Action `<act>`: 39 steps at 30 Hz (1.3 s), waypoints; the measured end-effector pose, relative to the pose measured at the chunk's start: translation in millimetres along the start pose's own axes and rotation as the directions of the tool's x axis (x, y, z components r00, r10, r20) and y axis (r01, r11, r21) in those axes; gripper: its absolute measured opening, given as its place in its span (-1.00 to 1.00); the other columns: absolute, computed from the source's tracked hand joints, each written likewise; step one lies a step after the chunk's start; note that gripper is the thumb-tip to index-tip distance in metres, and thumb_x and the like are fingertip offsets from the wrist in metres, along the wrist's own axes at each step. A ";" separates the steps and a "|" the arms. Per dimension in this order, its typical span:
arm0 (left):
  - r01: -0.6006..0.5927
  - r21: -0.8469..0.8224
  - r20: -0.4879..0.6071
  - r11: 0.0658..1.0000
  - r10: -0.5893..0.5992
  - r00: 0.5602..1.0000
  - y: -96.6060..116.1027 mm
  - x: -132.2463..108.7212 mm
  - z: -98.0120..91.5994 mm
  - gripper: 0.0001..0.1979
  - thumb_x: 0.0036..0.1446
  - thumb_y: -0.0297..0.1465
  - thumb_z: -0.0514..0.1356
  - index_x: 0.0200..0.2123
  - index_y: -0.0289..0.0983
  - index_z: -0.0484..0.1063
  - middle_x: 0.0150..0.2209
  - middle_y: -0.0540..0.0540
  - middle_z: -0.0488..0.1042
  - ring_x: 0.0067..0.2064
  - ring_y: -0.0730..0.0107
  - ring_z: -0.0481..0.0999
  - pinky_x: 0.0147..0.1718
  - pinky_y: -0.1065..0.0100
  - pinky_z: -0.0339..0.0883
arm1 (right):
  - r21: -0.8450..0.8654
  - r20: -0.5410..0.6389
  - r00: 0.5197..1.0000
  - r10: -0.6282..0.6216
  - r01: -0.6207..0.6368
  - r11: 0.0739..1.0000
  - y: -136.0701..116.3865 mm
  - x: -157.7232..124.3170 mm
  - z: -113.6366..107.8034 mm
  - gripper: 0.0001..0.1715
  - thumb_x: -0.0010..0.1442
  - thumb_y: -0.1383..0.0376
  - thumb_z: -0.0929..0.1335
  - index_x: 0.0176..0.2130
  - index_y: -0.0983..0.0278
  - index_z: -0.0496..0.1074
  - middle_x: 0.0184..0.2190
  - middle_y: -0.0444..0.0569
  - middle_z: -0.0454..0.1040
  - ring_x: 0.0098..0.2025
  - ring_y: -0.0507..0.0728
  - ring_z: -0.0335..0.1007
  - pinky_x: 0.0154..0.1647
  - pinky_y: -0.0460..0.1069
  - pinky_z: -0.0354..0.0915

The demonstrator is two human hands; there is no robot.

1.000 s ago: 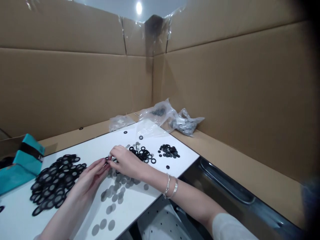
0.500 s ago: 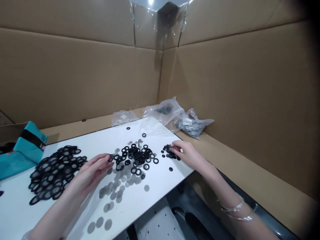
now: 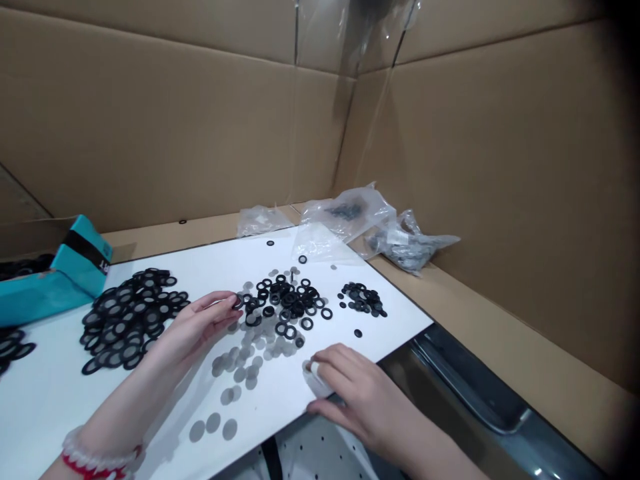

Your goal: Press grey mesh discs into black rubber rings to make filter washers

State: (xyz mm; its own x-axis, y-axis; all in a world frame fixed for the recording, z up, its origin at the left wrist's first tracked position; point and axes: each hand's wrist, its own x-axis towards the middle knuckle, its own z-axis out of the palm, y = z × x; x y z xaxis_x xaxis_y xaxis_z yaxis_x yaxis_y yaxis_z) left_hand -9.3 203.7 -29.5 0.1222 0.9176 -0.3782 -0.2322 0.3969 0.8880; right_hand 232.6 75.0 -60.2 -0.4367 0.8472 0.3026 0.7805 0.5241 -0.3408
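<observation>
**Left hand** (image 3: pixel 197 327) half-open, its fingertips (image 3: pixel 233 301) at a black rubber ring (image 3: pixel 239 302) on the left edge of the central ring cluster (image 3: pixel 285 303) on the white bench (image 3: pixel 395 320); any pinch cannot be told. **Right hand** (image 3: pixel 355 393) cupped at the front edge, farther from the ring; grip cannot be told.

Right hand (image 3: pixel 357 393) now at the near edge of the white board (image 3: pixel 277 393), seemingly empty
</observation>
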 end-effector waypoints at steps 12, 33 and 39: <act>-0.080 0.025 0.134 0.996 0.076 0.988 -12.6 4.1 -5.5 -0.74 -0.18 -0.38 0.42 -0.37 -0.28 0.48 -0.44 -0.02 0.56 -0.36 0.42 0.58 -0.23 0.45 0.39 | 0.255 -0.073 0.989 -0.126 0.141 0.957 -7.0 6.7 -2.3 -0.92 0.26 0.43 0.26 -0.26 0.29 0.33 -0.37 -0.02 0.43 -0.32 0.09 0.32 -0.32 -0.03 0.27; -0.197 0.080 -0.004 0.977 0.198 0.980 1.7 -5.1 -1.5 -0.72 -0.22 -0.46 0.38 -0.34 -0.31 0.47 -0.57 0.05 0.44 -0.49 0.52 0.39 -0.46 0.46 0.21 | 0.770 0.235 0.972 -0.026 -0.169 0.615 16.0 181.9 19.2 -0.64 0.18 0.04 0.31 -0.44 0.26 0.29 -0.53 -0.16 0.27 -0.47 0.01 0.18 -0.43 -0.06 0.11; -0.140 -0.027 -0.103 0.990 0.136 0.985 1.1 0.9 -3.1 -0.69 -0.22 -0.46 0.38 -0.32 -0.33 0.43 -0.57 0.05 0.43 -0.51 0.55 0.38 -0.42 0.46 0.26 | 0.740 0.162 0.987 0.012 -0.130 0.660 6.7 172.5 28.3 -0.64 0.28 0.08 0.20 -0.45 0.24 0.14 -0.53 -0.21 0.10 -0.48 0.00 0.03 -0.46 -0.07 0.01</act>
State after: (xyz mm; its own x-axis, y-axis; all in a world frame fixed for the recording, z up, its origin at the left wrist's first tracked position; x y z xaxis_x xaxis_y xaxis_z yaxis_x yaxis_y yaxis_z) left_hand -12.5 205.1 -29.7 -0.0105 0.9603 -0.2787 -0.2730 0.2654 0.9247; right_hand 149.8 227.2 -35.5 -0.4942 0.8563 0.1499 0.2409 0.3006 -0.9228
